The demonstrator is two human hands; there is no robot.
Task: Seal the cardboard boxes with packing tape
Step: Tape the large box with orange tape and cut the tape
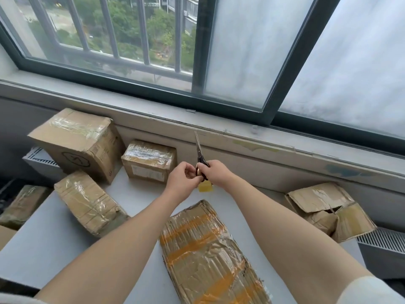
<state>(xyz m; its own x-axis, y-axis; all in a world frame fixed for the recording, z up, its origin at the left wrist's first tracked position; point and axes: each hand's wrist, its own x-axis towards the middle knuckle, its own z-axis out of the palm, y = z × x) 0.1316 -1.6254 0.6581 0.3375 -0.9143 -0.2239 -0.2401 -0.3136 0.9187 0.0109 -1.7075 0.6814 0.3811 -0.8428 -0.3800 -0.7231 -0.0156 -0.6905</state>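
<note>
Currently a yellowish piece of packing tape [205,187] hangs pinched in my left hand [183,175] above the grey surface [140,194]; my right hand [215,173] grips black-handled steel scissors [199,154]. Nearby brown cardboard boxes [149,160] look taped; the torn box [328,207] at right looks unsealed.

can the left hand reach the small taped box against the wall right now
Probably yes: the small taped box sits just left of the left hand, with nothing between them. But its grip seems taken by a strip of tape beside the scissors, so it would need freeing first.
</note>
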